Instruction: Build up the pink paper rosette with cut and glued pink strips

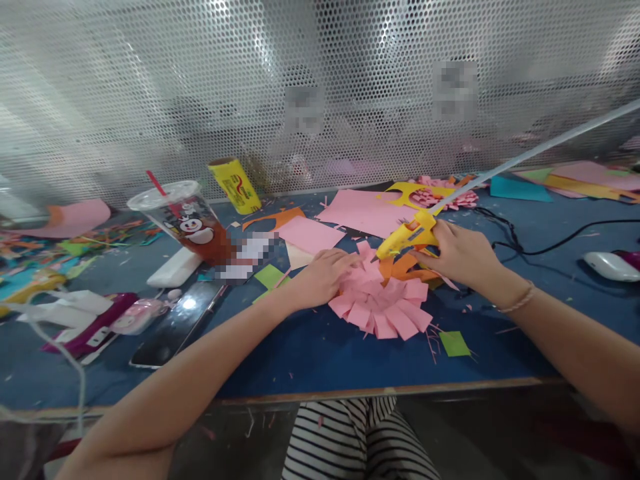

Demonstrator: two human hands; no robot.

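Note:
A pink fringed paper flower (385, 310) lies on the blue table, its petals spread in a ring. My left hand (325, 277) is at the flower's upper left edge, fingers closed on its pink paper. In my right hand (453, 250) is a yellow glue gun (407, 237), its nozzle pointing down and left at the flower's upper part. A long clear glue stick (530, 150) sticks out of the gun's back. Orange paper (405, 268) shows beneath the nozzle and my right fingers.
To the left are a drink cup (193, 223), a phone (175, 327) and a purple item (100, 323). A yellow tube (236, 187) stands behind, near the perforated metal panel (350, 80). Pink sheets (367, 212) lie beyond the flower; a black cable (565, 243) runs right.

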